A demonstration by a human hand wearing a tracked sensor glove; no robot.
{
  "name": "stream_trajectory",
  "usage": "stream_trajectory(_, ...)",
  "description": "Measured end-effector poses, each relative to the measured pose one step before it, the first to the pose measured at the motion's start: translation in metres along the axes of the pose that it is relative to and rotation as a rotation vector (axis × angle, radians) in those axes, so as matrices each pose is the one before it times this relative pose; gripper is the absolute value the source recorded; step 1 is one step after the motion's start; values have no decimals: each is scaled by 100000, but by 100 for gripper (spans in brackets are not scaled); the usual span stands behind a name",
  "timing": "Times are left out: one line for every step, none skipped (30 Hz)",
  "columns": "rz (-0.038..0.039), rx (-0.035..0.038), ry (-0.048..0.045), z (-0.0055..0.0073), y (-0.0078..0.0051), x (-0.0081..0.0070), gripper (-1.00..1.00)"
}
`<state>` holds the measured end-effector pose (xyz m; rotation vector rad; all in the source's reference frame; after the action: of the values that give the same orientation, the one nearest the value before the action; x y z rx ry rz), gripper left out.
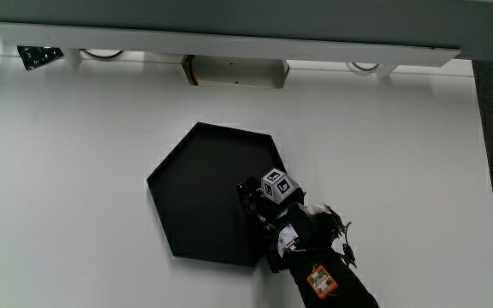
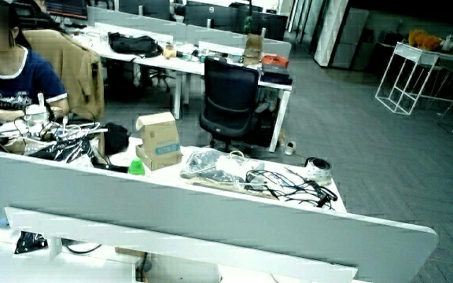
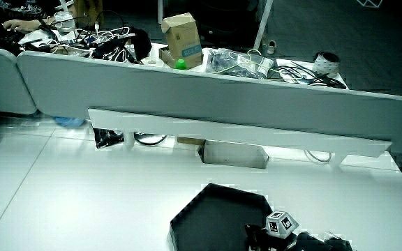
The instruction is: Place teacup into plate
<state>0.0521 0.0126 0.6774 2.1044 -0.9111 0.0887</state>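
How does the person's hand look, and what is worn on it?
The hand wears a black glove. On its back sits a small white cube with black square patterns. At the forearm are black straps, thin cables and a small orange tag.

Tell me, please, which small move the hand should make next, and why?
Probably lower gently and let go, if it holds the teacup: the hand is already over the black hexagonal plate, near the plate's edge closest to the person. The teacup itself is not visible under the glove.

A black glove covers the hand (image 1: 268,205), with a small white cube (image 1: 276,185) carrying black square patterns on its back, and an orange tag (image 1: 318,280) on the black-sleeved forearm (image 1: 328,278).
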Motion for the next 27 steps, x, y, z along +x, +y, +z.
stream_trajectory(-1874,-420,-1903,-133,247,-183,0)
stream_trajectory(-1026,-3720,204,-742,704,173,0)
stream_trajectory(2244,-834,1393,181,-122,-374,0)
stream_trajectory(979,-1054,-208,-180,80,-282,0)
stream_trajectory(-418,-1052,-1036,-232,55,-236,0)
stream_trajectory(319,-1443,-1431,-229,49,-235,0)
stream_trajectory(-1744,-1244,-1782,-354,139,-26,0)
stream_trajectory(-758,-2588,342,-578,346,166,0)
stream_trajectory(-1573,-8311,4034,-226,150,89,0)
stream_trajectory(1604,5545,-2291,-280,229,39,0)
stream_trajectory(-815,-200,-979,-98,77,-37,0)
stream_trajectory(346,53,-347,160,-234,-153,0)
stream_trajectory(-313,-1270,-384,-402,319,152,0)
stream_trajectory(446,-1500,780,-18,-112,-25,0)
stream_trajectory(-535,827,-309,-217,174,91,0)
stream_trajectory(1285,-921,570,47,-80,-117,0)
stream_trajectory(-66,52,480,-56,94,-57,0)
stream_trajectory(-476,1010,-815,70,1,-122,0)
stream_trajectory(277,-1362,-734,-35,150,-57,0)
stream_trajectory(591,-625,-85,112,15,-59,0)
stream_trajectory(-797,462,-615,262,-161,-46,0)
stream_trajectory(-191,722,-5,107,-18,18,0)
stream_trajectory(1231,-2141,838,-279,324,96,0)
stream_trajectory(116,-1244,-135,-87,109,26,0)
stream_trajectory(-108,-190,-631,195,-209,-118,0)
stream_trajectory(612,-33,277,-93,72,23,0)
stream_trajectory(-154,-1123,220,-51,-40,9,0)
